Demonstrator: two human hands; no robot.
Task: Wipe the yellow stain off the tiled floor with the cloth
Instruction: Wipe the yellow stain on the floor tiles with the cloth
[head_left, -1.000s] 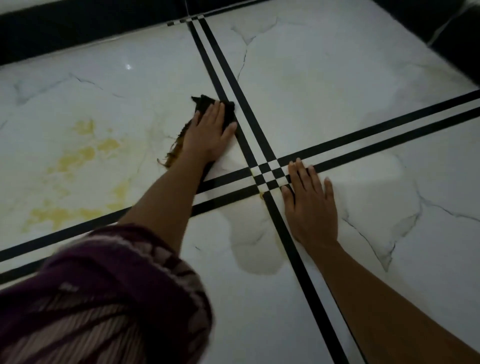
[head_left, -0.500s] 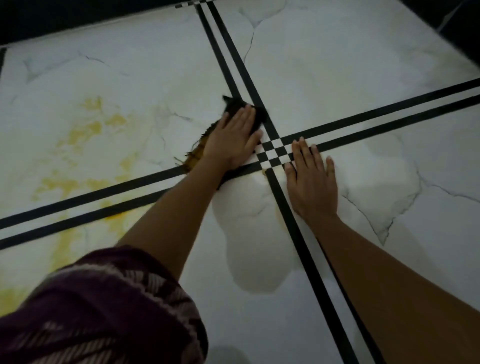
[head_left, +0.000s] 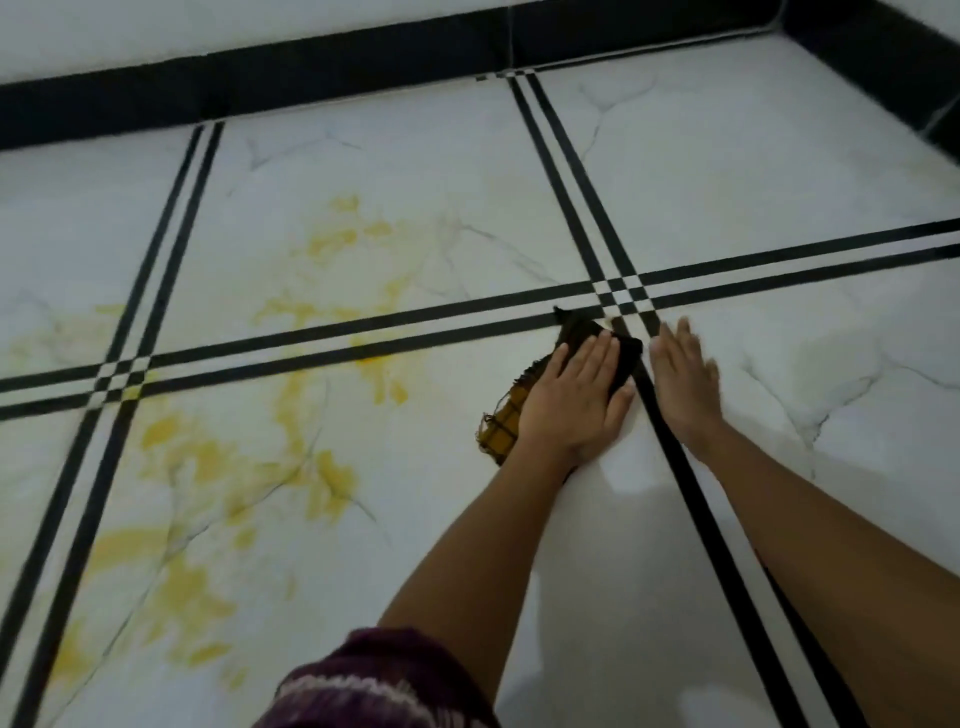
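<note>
Spreading over the left tiles of the floor (head_left: 363, 171), stain (head_left: 332, 478) shows as yellow patches on both sides of the black lines (head_left: 311, 332), apart from the cloth. Cloth (head_left: 574, 335), dark with a yellow-checked end, lies just below the line crossing. Your left hand (head_left: 576, 400) presses it flat, fingers straight, not gripping. Across one black line, your right hand (head_left: 685, 384) rests flat on the floor, fingers straight, holding nothing, slightly blurred.

My left hand (head_left: 574, 400) presses flat on the dark cloth (head_left: 576, 332) at frame centre, just below the black stripe crossing (head_left: 623, 296). My right hand (head_left: 685, 387) lies flat on the tiled floor (head_left: 753, 171) beside it. The yellow stain (head_left: 332, 478) spreads across the frame's left half.
</note>
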